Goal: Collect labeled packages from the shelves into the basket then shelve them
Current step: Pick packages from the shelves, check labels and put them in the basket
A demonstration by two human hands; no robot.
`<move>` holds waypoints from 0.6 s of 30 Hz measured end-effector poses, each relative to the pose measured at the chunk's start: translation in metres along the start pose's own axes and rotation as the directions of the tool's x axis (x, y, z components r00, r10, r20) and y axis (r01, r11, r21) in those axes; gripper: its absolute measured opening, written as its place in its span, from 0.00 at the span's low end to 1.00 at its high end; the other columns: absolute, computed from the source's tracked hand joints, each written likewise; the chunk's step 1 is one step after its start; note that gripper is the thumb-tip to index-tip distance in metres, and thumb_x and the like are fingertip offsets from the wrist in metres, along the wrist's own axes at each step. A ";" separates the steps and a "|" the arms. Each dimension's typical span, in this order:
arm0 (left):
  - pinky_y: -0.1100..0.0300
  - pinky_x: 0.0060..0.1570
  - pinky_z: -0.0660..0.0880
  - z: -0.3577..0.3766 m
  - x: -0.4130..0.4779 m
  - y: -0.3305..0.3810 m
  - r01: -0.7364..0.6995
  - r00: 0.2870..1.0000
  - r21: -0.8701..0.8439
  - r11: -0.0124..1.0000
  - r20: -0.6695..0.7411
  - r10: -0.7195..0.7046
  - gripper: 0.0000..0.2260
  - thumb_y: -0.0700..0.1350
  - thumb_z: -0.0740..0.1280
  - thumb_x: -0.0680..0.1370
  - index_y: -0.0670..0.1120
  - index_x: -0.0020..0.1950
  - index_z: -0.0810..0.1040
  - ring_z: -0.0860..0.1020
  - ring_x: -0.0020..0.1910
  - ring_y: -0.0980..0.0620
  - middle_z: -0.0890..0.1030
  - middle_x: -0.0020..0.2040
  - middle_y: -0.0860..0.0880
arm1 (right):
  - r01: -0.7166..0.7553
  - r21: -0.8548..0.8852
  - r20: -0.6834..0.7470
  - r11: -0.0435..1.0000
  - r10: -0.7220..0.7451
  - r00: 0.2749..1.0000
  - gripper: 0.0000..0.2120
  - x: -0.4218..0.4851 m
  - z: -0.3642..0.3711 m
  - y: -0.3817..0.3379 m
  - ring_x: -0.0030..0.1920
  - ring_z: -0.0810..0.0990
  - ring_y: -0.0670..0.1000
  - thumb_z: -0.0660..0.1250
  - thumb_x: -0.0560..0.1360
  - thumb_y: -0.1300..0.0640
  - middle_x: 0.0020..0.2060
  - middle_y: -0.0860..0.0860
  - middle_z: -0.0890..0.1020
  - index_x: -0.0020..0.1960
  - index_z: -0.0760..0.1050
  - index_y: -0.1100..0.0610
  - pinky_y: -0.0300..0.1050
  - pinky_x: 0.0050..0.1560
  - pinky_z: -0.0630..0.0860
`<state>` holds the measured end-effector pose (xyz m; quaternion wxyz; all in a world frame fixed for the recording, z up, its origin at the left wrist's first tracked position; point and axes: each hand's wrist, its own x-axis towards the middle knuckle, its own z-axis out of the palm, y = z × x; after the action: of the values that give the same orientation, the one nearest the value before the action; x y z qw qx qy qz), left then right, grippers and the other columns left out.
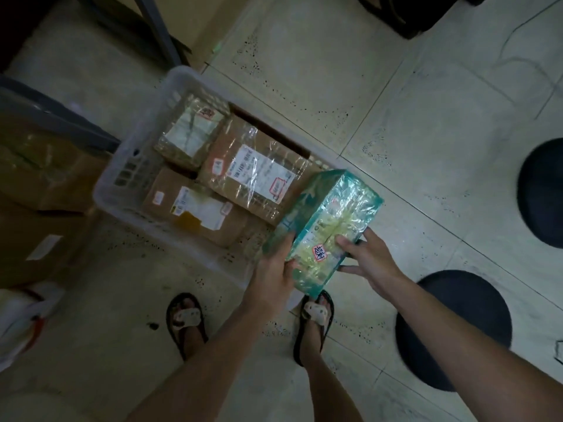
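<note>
A teal box wrapped in clear tape (327,222), with a small red-edged label on its near end, is held over the right corner of the white plastic basket (122,178). My left hand (274,272) grips its left side and my right hand (367,258) grips its right side. The basket sits on the floor and holds three taped brown cardboard packages with shipping labels: one at the back (190,132), one in the middle (256,172) and one at the front (195,208).
Large cardboard boxes (39,178) stand on the left beside the basket. Two dark round stools (454,330) (545,193) stand on the tiled floor at right. A shelf leg (158,28) rises at the back. My feet in sandals (185,321) are just below the basket.
</note>
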<state>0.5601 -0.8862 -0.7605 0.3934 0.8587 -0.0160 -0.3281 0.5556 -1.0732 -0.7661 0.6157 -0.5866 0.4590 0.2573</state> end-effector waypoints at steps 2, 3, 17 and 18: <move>0.60 0.48 0.73 0.005 -0.001 -0.003 -0.013 1.000 -0.016 1.000 0.004 0.013 0.24 0.42 0.59 0.79 0.51 0.74 0.57 0.77 0.53 0.47 0.77 0.60 0.42 | 0.014 -0.021 0.021 1.000 -0.014 1.000 0.17 0.003 -0.006 0.002 0.43 0.83 0.47 0.70 0.73 0.61 0.52 0.55 0.82 0.60 0.71 0.55 0.44 0.36 0.82; 0.60 0.48 0.73 0.007 -0.002 -0.003 -0.023 1.000 -0.030 0.999 0.002 0.023 0.24 0.42 0.60 0.79 0.51 0.74 0.58 0.77 0.54 0.47 0.77 0.60 0.42 | 0.027 -0.032 0.031 0.999 -0.026 0.999 0.18 0.003 -0.008 0.002 0.43 0.84 0.47 0.70 0.72 0.61 0.51 0.55 0.82 0.60 0.71 0.56 0.44 0.35 0.82; 0.64 0.43 0.77 -0.029 -0.022 -0.032 0.023 0.991 -0.063 0.998 0.132 -0.015 0.22 0.43 0.62 0.78 0.51 0.72 0.64 0.79 0.42 0.59 0.81 0.48 0.52 | 0.155 -0.236 -0.105 0.959 -0.184 0.977 0.09 -0.042 0.036 0.011 0.37 0.83 0.46 0.70 0.73 0.57 0.41 0.51 0.82 0.50 0.73 0.49 0.44 0.33 0.82; 0.69 0.43 0.76 -0.032 -0.020 -0.035 0.033 0.989 -0.105 0.994 0.145 -0.018 0.21 0.42 0.62 0.78 0.51 0.71 0.65 0.79 0.43 0.63 0.80 0.48 0.55 | 0.195 -0.272 -0.129 0.942 -0.236 0.963 0.07 -0.043 0.042 0.012 0.37 0.83 0.45 0.70 0.73 0.56 0.40 0.50 0.83 0.49 0.73 0.49 0.46 0.34 0.82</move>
<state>0.5551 -0.8349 -0.7585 0.4324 0.8105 -0.0159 -0.3948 0.5371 -1.0214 -0.7398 0.5204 -0.7268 0.4025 0.1975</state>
